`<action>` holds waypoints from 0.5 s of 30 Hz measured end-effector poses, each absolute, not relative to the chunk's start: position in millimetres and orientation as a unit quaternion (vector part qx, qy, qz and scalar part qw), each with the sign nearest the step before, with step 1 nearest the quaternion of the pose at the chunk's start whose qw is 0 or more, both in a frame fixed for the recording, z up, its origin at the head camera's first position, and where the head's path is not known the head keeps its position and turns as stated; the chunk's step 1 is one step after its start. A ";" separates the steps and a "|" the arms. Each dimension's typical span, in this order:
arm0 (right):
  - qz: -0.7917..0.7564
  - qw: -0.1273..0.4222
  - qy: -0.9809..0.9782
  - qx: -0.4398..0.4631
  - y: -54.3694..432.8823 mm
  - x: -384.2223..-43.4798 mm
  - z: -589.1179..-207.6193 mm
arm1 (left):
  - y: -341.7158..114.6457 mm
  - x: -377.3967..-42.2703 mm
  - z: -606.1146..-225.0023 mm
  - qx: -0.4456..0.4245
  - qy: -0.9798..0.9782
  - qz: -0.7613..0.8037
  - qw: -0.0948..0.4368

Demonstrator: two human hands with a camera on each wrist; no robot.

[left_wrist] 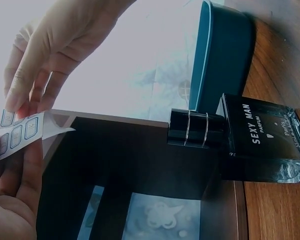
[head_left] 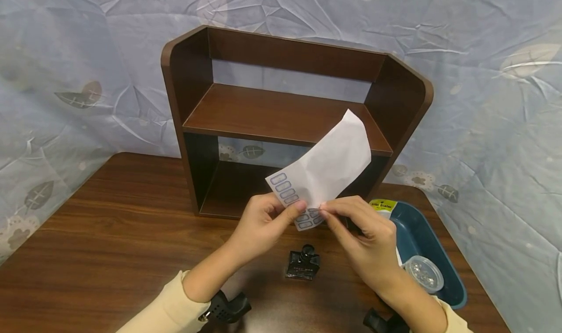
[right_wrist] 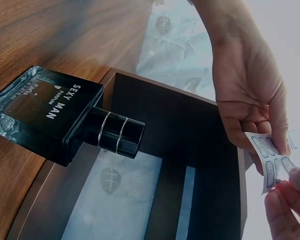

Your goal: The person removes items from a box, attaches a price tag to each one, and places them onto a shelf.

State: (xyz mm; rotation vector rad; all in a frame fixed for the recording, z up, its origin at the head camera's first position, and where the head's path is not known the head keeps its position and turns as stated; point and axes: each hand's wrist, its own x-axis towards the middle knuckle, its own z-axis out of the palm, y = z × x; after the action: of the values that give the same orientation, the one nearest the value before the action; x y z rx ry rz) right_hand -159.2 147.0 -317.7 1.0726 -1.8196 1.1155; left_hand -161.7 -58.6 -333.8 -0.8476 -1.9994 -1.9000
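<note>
While my left hand [head_left: 262, 228] grips the label sheet [head_left: 333, 157] between both hands, my right hand [head_left: 366, 233] pinches its edge; I judge peeling barely begun, with rows of labels [head_left: 287, 193] left on it and the perfume bottle [head_left: 302, 264], below the hands, showing none.

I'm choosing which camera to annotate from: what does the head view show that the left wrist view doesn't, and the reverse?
Only the head view shows the round clear container in the blue tray, the yellow-green label and the cream sleeves.
Only the left wrist view shows the bottle closely enough to read "SEXY MAN PARFUM".
Both show the left hand and right hand holding the sticker sheet, plus the bottle, tray and brown shelf.
</note>
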 end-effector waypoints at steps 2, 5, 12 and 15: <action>0.443 0.361 -0.709 0.414 147.0 -158.7 -318.5 | -58.9 -161.7 -333.8 -0.288 -0.689 -0.653 0.126; 0.459 0.346 -0.712 0.403 146.9 -158.0 -319.2 | -59.7 -161.1 -333.2 -0.283 -0.692 -0.653 0.123; 0.505 0.303 -0.717 0.372 148.4 -156.6 -319.5 | -69.2 -161.0 -332.8 -0.270 -0.711 -0.636 0.136; 0.518 0.289 -0.721 0.359 150.6 -156.6 -319.5 | -76.5 -162.2 -336.9 -0.265 -0.724 -0.622 0.139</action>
State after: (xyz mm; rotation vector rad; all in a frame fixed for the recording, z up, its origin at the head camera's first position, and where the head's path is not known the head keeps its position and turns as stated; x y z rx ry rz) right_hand -156.6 150.6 -319.5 0.9579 -1.9231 1.3818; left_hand -162.2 -76.5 -336.9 -0.7671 -2.0915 -1.7975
